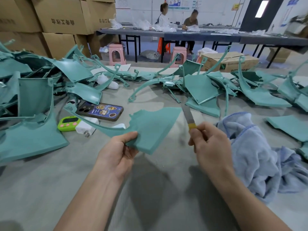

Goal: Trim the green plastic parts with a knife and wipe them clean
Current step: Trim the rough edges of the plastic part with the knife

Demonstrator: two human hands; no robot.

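My left hand grips the near corner of a green plastic part, a flat panel with a long curved arm reaching left, held above the grey table. My right hand holds a knife with a yellow band on its handle. Its metal blade points up and away, just right of the panel's right edge. A light blue cloth lies crumpled on the table to the right of my right hand.
Several green plastic parts are heaped across the table's far side and left. A phone, a green timer and a white charger lie left of the held part. Cardboard boxes are stacked behind; two people sit at a far table.
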